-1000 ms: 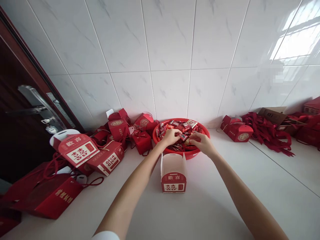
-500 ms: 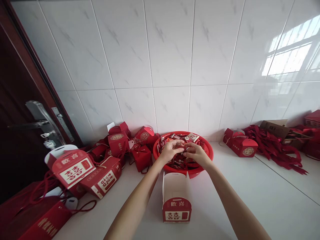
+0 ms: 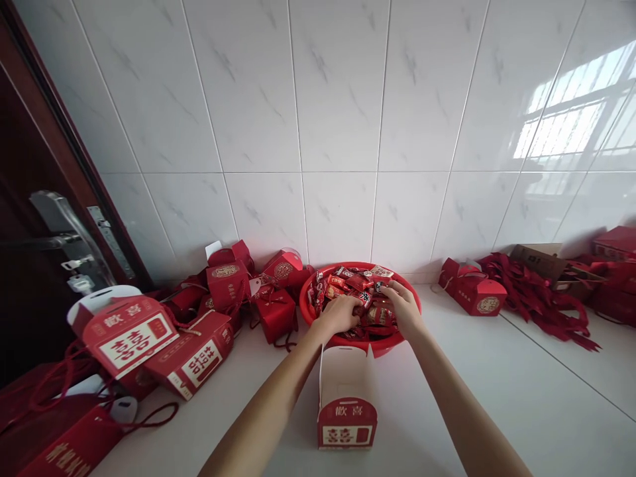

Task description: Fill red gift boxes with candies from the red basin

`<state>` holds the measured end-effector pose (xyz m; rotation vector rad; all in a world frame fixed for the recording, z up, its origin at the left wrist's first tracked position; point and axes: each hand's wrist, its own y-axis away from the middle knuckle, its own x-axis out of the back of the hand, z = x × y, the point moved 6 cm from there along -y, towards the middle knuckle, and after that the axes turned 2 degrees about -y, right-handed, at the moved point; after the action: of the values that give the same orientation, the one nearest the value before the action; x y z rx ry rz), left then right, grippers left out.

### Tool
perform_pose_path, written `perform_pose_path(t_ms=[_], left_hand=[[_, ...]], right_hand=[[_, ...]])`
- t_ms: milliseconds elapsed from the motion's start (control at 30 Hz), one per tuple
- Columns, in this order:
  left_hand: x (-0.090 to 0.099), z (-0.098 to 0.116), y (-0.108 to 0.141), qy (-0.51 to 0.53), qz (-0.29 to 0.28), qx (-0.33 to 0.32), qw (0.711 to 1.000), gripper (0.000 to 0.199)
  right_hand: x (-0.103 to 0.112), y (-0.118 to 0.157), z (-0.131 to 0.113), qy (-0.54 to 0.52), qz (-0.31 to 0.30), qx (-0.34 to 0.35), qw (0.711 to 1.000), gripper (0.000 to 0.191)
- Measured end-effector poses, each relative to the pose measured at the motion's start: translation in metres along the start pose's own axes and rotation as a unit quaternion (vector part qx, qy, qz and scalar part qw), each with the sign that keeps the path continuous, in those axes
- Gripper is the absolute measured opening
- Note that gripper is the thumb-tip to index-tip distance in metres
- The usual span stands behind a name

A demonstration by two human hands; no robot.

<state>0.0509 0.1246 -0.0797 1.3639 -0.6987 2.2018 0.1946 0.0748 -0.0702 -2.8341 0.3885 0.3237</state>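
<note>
My left hand (image 3: pixel 342 315) reaches into a red plastic basket (image 3: pixel 418 308) heaped with wrapped sweets (image 3: pixel 358 283). Its fingers are curled down among the wrappers, and their tips are partly hidden. At the basket's right side my right hand (image 3: pixel 405 308) has its fingers bent around a small wrapped candy (image 3: pixel 379 287) with a dark and white wrapper. Directly in front of the basket stands an open red gift box (image 3: pixel 346 412) with white inner walls and Chinese characters on its front. Its top flaps are up and the visible inside holds nothing.
Several red gift boxes (image 3: pixel 136 334) with cords are piled on the left, near a dark door (image 3: pixel 30 165) with a metal handle. Right of the basket lie another red box (image 3: pixel 474 291), red ribbons (image 3: pixel 536 298) and a brown carton (image 3: pixel 539 258). A tiled wall (image 3: pixel 338 119) rises behind.
My hands were close together over the basket with fingertips nearly meeting. Now they are apart: the left is lower among the sweets, the right farther right. The view has shifted slightly.
</note>
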Motion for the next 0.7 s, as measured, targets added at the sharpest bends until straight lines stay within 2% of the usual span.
perform_pose_path(t_ms=[100,233,567,700], left_hand=[[-0.0022,0.0017,-0.0026,-0.034,-0.027,-0.004,0.999,0.044],[-0.0045,0.0019,-0.0066,-0.048,-0.055,-0.009,0.997,0.041],[-0.0028,0.0068,-0.0042,-0.036,-0.087,-0.027,0.995,0.041],[-0.0052,0.0100,-0.0075,-0.037,-0.089,-0.028,0.995,0.033]], right_hand=[[0.0005,-0.0001,0.0012,-0.017,-0.003,-0.006,1.000,0.035],[0.0023,-0.0011,0.0017,-0.033,0.006,-0.003,0.999,0.034],[0.0042,0.0000,0.0021,-0.016,0.022,-0.009,1.000,0.035],[0.0039,0.0008,0.0012,-0.010,0.019,-0.005,1.000,0.034]])
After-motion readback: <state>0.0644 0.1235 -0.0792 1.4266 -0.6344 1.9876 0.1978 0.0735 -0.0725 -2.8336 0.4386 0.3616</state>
